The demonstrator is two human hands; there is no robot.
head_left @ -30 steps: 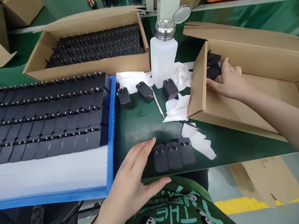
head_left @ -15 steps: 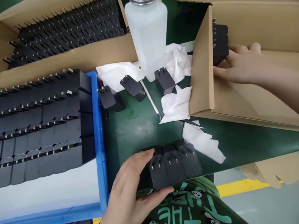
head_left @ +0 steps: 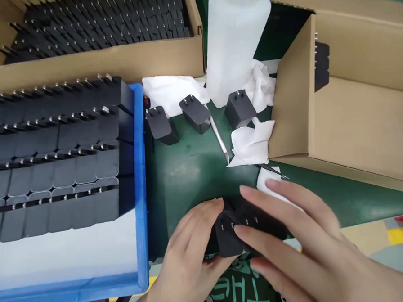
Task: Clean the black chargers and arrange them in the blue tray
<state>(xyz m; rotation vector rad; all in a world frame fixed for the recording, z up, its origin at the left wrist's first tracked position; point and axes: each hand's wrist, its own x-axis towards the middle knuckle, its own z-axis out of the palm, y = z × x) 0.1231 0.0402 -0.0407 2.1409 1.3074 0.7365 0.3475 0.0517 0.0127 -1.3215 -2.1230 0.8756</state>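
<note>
At the near edge of the table, black power adapters [head_left: 228,239] stand side by side with their metal prongs up. My left hand [head_left: 189,250] grips the leftmost adapter, fingers behind it and thumb on the near side. My right hand [head_left: 304,240] is over the row from the right, fingers spread and slightly blurred; its index fingertip is at the prongs, and I cannot tell whether it touches them. The right part of the row is partly covered by my right hand. Three more adapters [head_left: 195,114] stand apart farther back on the green table.
A blue tray [head_left: 140,181] of adapters is at left, and a cardboard box [head_left: 169,58] of adapters behind it. At right, another carton [head_left: 362,120] holds a few adapters [head_left: 322,66]. A white bottle [head_left: 234,45], white wipes [head_left: 251,141], a metal pick [head_left: 219,136] and tweezers [head_left: 273,170] lie between.
My right hand has come out of the right carton, leaving adapters against its left wall, and moved to the front row. My left hand has closed in on the leftmost adapter. The view has shifted.
</note>
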